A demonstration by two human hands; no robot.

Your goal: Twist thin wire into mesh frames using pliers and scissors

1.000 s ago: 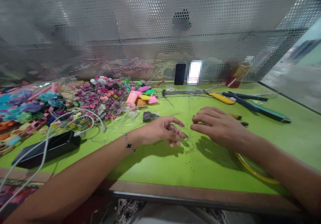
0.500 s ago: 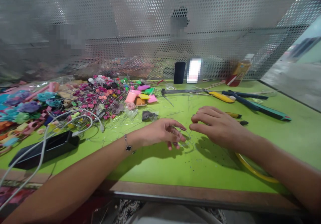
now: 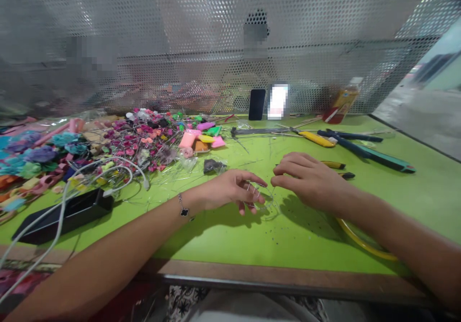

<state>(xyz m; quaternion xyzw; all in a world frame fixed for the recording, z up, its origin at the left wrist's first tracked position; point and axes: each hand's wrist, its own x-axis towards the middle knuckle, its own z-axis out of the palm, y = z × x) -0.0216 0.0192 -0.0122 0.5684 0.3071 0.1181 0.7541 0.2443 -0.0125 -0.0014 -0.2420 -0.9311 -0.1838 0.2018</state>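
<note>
Thin silvery wire, bent into loops, runs between my two hands above the green table top. My left hand is closed loosely around it, with strands crossing the fingers. Thumb and fingers of my right hand are pinched together at the wire's upper end, knuckles up. The exact shape of the wire is too fine to make out. Small dark bits are scattered on the table below the hands.
Pliers with yellow grips and a teal-handled tool lie at the right. A bottle and a dark phone stand at the back. Colourful clay-like flowers, a white cable and a black box occupy the left.
Both hands keep nearly the same pose, the right one shifting very slightly left. The whole view has moved a little.
</note>
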